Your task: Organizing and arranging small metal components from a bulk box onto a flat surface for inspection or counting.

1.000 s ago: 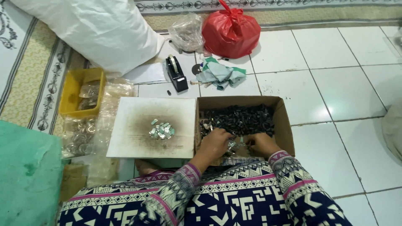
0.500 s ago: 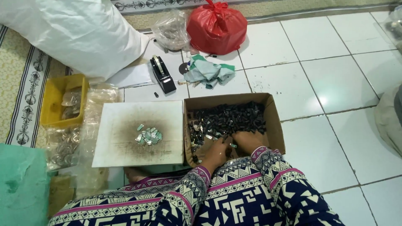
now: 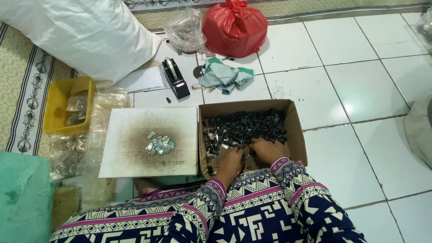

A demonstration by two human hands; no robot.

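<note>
Both my hands are inside a brown cardboard box (image 3: pixel 294 121) that holds several small dark pieces (image 3: pixel 247 126). My left hand (image 3: pixel 231 162) rests at the near left of the box, fingers curled among the pieces. My right hand (image 3: pixel 267 149) lies just beside it, fingers bent into the pile. What either hand grips is hidden by the fingers. Left of the box lies a white board (image 3: pixel 135 153) with a smudged dark patch and a small heap of shiny silver-green bits (image 3: pixel 159 144).
A black tape dispenser (image 3: pixel 175 78), a green-white cloth (image 3: pixel 225 77), a clear bag (image 3: pixel 184 30) and a red plastic bag (image 3: pixel 234 28) lie beyond the box. A yellow tray (image 3: pixel 54 117) and a big white sack (image 3: pixel 85 36) are at the left. White floor tiles (image 3: pixel 355 90) lie to the right.
My hands have shifted a little within the box, staying close together at its near side. The view has moved slightly.
</note>
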